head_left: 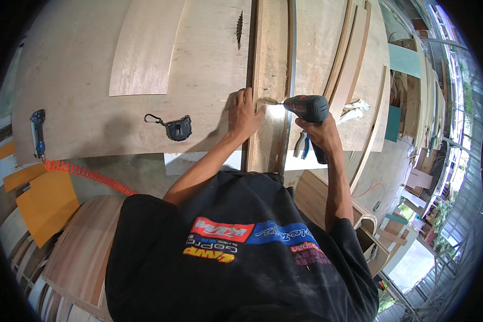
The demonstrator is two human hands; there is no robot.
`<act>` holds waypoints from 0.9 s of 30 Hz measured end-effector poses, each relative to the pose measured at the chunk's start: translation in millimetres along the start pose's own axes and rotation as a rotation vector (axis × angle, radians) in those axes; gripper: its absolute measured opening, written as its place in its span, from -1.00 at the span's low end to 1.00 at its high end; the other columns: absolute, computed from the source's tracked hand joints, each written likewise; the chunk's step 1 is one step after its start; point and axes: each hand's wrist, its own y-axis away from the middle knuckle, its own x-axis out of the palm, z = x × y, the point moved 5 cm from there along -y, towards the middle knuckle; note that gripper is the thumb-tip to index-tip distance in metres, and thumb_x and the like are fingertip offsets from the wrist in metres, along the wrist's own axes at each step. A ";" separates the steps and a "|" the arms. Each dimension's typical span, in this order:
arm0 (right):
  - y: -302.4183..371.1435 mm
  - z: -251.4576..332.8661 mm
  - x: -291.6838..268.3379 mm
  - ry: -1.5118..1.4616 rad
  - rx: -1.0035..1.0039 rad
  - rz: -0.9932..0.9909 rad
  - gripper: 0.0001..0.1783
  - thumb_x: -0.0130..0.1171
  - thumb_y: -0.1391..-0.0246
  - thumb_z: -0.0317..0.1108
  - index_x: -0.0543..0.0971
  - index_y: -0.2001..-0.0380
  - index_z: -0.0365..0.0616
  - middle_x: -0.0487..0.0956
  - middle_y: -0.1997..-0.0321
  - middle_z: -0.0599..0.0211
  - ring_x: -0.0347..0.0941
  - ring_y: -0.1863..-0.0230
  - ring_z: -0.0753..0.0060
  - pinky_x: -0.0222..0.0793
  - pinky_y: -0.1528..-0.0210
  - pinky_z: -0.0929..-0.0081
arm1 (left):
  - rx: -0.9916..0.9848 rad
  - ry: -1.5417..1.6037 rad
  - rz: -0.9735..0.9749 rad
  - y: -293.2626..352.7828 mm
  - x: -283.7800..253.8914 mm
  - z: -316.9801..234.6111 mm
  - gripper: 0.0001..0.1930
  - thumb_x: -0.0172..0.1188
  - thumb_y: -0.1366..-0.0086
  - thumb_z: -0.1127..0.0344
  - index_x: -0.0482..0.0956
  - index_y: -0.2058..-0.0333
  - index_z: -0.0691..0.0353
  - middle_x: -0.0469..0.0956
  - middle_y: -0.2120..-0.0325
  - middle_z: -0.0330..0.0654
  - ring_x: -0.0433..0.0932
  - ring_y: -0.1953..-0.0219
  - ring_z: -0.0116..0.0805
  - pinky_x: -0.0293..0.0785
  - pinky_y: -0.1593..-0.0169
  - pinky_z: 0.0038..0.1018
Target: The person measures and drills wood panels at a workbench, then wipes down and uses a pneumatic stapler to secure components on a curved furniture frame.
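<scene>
My right hand is wrapped round the grip of a dark cordless drill. The drill lies sideways over the right edge of a long wooden piece with raised edges, its tip pointing left over a brightly lit patch. My left hand grips the left edge of that piece, fingers along the outer side and thumb over the edge near the drill tip. Whether the tip touches wood is too small to tell. Pliers with blue and pale handles lie beside the drill, partly hidden by my right hand.
On the plywood worktop lie a tape measure with a carabiner, a thin board, several wood strips and a crumpled white item. An air tool with a coiled orange hose sits at the left edge.
</scene>
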 end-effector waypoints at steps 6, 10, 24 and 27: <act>-1.1 1.6 -5.7 0.081 0.006 0.030 -0.56 0.42 0.02 -0.22 0.65 0.05 -0.10 0.71 0.24 0.12 0.65 0.20 0.24 0.54 0.09 0.30 | 0.143 -0.101 -0.257 -19.7 25.1 -6.6 -0.30 0.19 -0.23 0.41 0.13 -0.30 0.40 0.23 -0.17 0.23 0.25 -0.19 0.19 0.19 -0.25 0.00; -1.0 -1.2 -4.9 0.076 -0.027 0.024 -0.57 0.41 0.02 -0.21 0.65 0.05 -0.09 0.72 0.21 0.09 0.66 0.18 0.21 0.54 0.08 0.27 | 0.288 -0.243 -0.239 -21.0 18.2 -26.4 -0.31 0.14 -0.25 0.42 0.12 -0.33 0.35 0.20 -0.24 0.16 0.20 -0.27 0.18 0.18 -0.28 0.01; -45.3 59.3 -81.1 -0.074 -0.092 -0.140 -0.60 0.48 0.00 -0.18 0.69 0.11 -0.12 0.67 0.39 0.32 0.53 0.47 0.53 0.51 0.37 0.44 | 0.084 -0.176 -0.281 -56.2 29.5 -6.8 -0.21 0.22 -0.20 0.49 0.09 -0.38 0.37 0.27 -0.30 0.12 0.23 -0.35 0.07 0.13 -0.39 -0.08; -139.5 81.2 -122.3 -0.013 -0.227 -0.168 -0.60 0.44 -0.04 -0.09 0.67 0.21 -0.19 0.64 0.42 0.31 0.55 0.46 0.52 0.51 0.41 0.48 | 0.042 -0.145 -0.275 -59.7 30.0 -7.2 -0.34 0.11 -0.32 0.48 0.12 -0.35 0.41 0.29 -0.27 0.17 0.20 -0.37 0.09 0.09 -0.39 -0.05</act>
